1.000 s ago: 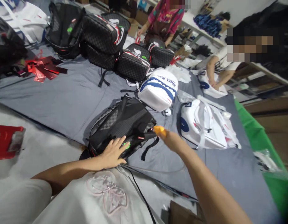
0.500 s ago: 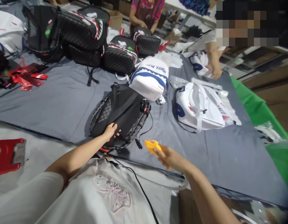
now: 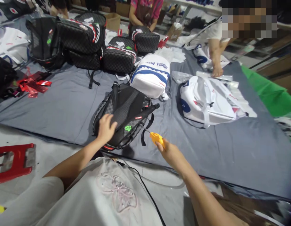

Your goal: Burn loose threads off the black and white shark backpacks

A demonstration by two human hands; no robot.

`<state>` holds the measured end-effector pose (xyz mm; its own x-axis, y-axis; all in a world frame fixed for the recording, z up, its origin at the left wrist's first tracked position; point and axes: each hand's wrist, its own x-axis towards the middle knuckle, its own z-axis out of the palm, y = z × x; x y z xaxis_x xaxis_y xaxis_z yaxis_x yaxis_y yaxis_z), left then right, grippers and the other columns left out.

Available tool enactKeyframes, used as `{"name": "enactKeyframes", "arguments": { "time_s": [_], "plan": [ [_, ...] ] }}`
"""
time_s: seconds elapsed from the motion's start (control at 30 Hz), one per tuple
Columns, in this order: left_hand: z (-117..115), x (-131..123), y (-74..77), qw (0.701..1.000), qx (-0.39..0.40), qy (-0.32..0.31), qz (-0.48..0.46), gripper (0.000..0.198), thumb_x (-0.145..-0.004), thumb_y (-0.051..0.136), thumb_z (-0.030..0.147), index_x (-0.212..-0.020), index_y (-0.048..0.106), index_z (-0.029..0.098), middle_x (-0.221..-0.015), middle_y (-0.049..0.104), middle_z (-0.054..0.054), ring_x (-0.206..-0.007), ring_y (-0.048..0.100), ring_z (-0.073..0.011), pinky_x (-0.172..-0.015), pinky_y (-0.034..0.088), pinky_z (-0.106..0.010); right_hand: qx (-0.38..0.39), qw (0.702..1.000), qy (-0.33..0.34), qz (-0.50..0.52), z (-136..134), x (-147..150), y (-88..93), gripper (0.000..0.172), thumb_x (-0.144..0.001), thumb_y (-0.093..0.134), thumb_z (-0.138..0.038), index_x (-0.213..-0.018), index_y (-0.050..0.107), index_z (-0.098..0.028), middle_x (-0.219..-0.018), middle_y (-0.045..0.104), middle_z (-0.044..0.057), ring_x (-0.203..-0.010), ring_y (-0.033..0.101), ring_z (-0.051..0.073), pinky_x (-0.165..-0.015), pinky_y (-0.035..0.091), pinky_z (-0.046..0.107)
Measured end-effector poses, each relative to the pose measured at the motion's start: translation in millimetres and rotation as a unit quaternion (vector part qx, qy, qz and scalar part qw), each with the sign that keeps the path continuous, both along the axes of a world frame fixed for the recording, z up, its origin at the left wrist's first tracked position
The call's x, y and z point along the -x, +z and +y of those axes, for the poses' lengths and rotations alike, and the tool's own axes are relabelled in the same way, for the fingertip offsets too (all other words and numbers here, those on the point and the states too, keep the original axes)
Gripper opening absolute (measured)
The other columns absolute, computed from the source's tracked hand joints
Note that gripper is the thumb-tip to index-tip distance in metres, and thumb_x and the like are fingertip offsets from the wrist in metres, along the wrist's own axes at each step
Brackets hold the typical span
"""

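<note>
Compared with half a second ago, the strap (image 3: pixel 146 112) with its green patch (image 3: pixel 128 128) is now lying along the right side of the black backpack (image 3: pixel 123 105), and the yellow tool (image 3: pixel 156 138) is sitting nearer that side. The backpack is resting by the near edge of the surface (image 3: pixel 230 153), its long axis running obliquely from that edge toward the far right. The left hand (image 3: pixel 105 127) is the nearer one, lying over the backpack's left part, fingers half curled and thumb well apart; from here I cannot tell whether they are pressing. The right hand (image 3: pixel 169 152) is standing off the near right side, fingers wrapping the tool, whose thin shaft is pointing leftward and away, at the backpack's side; contact is remaining unclear.
</note>
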<state>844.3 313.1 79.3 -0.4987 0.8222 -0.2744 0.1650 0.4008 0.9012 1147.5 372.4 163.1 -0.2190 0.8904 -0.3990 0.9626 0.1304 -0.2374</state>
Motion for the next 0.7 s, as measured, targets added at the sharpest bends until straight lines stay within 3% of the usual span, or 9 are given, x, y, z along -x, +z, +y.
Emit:
{"name": "enactKeyframes", "arguments": {
  "time_s": [0.07, 0.13, 0.2, 0.3, 0.47, 0.57, 0.7],
  "plan": [
    [-3.7, 36.4, -0.7, 0.985, 0.023, 0.116, -0.126, 0.048, -0.09, 0.059, 0.036, -0.134, 0.051, 0.019, -0.143, 0.047, -0.014, -0.135, 0.041, -0.0278, -0.111, 0.039, -0.045, 0.034, 0.999, -0.011, -0.005, -26.3, -3.3, -15.4, 0.034, -0.096, 0.045, -0.039, -0.114, 0.062, -0.016, -0.084, 0.073, 0.012, -0.077, 0.069, 0.025, -0.061, 0.039, 0.027],
    [-2.3, 64.9, -6.0, 0.968, 0.074, 0.133, -0.198, 0.039, -0.092, 0.056, 0.037, -0.122, 0.055, 0.012, -0.119, 0.059, -0.017, -0.113, 0.057, -0.0257, -0.093, 0.053, -0.041, 0.078, 0.997, -0.01, 0.01, -52.3, -1.3, -31.3, 0.035, -0.097, 0.042, -0.038, -0.116, 0.061, -0.015, -0.085, 0.074, 0.013, -0.08, 0.07, 0.025, -0.063, 0.041, 0.028],
    [3.1, 81.7, -12.8, 0.945, 0.106, 0.13, -0.281, 0.028, -0.092, 0.059, 0.036, -0.104, 0.058, 0.012, -0.092, 0.062, -0.012, -0.085, 0.063, -0.0187, -0.071, 0.057, -0.031, 0.097, 0.995, -0.014, 0.028, -74.2, 8.7, -47.2, 0.035, -0.097, 0.041, -0.037, -0.116, 0.06, -0.016, -0.087, 0.074, 0.012, -0.081, 0.07, 0.025, -0.064, 0.042, 0.028],
    [11.8, 85.3, -21.2, 0.905, 0.108, 0.113, -0.395, 0.021, -0.092, 0.061, 0.036, -0.088, 0.055, 0.016, -0.073, 0.054, -0.001, -0.058, 0.052, -0.0082, -0.046, 0.044, -0.015, 0.093, 0.995, -0.027, 0.031, -93.7, 41.5, -69.4, 0.035, -0.099, 0.037, -0.037, -0.115, 0.06, -0.015, -0.088, 0.075, 0.012, -0.082, 0.071, 0.024, -0.065, 0.043, 0.027],
    [17.5, 66.6, -32.0, 0.833, 0.098, 0.046, -0.542, 0.034, -0.084, 0.069, 0.047, -0.086, 0.053, 0.017, -0.075, 0.056, 0.001, -0.052, 0.051, -0.0059, -0.033, 0.028, -0.012, 0.074, 0.996, -0.031, 0.025, -103.7, 103.0, -93.9, 0.032, -0.101, 0.039, -0.037, -0.117, 0.057, -0.016, -0.09, 0.074, 0.01, -0.084, 0.071, 0.022, -0.062, 0.039, 0.026],
    [17.8, 67.0, -38.1, 0.797, 0.11, 0.012, -0.594, 0.041, -0.081, 0.069, 0.054, -0.079, 0.051, 0.017, -0.066, 0.054, 0.003, -0.045, 0.048, -0.006, -0.03, 0.023, -0.014, 0.057, 0.997, -0.05, 0.0, -112.6, 104.1, -95.7, 0.026, -0.099, 0.046, -0.038, -0.112, 0.057, -0.018, -0.085, 0.074, 0.008, -0.077, 0.07, 0.021, -0.058, 0.032, 0.026],
    [17.4, 78.6, -44.1, 0.766, 0.119, -0.004, -0.632, 0.047, -0.082, 0.067, 0.057, -0.069, 0.047, 0.016, -0.058, 0.053, 0.005, -0.035, 0.039, -0.0034, -0.03, 0.02, -0.015, 0.019, 0.989, -0.133, -0.064, -127.4, 88.1, -96.0, 0.025, -0.102, 0.041, -0.035, -0.106, 0.054, -0.015, -0.078, 0.071, 0.01, -0.066, 0.067, 0.02, -0.053, 0.023, 0.027]
  ]
}}
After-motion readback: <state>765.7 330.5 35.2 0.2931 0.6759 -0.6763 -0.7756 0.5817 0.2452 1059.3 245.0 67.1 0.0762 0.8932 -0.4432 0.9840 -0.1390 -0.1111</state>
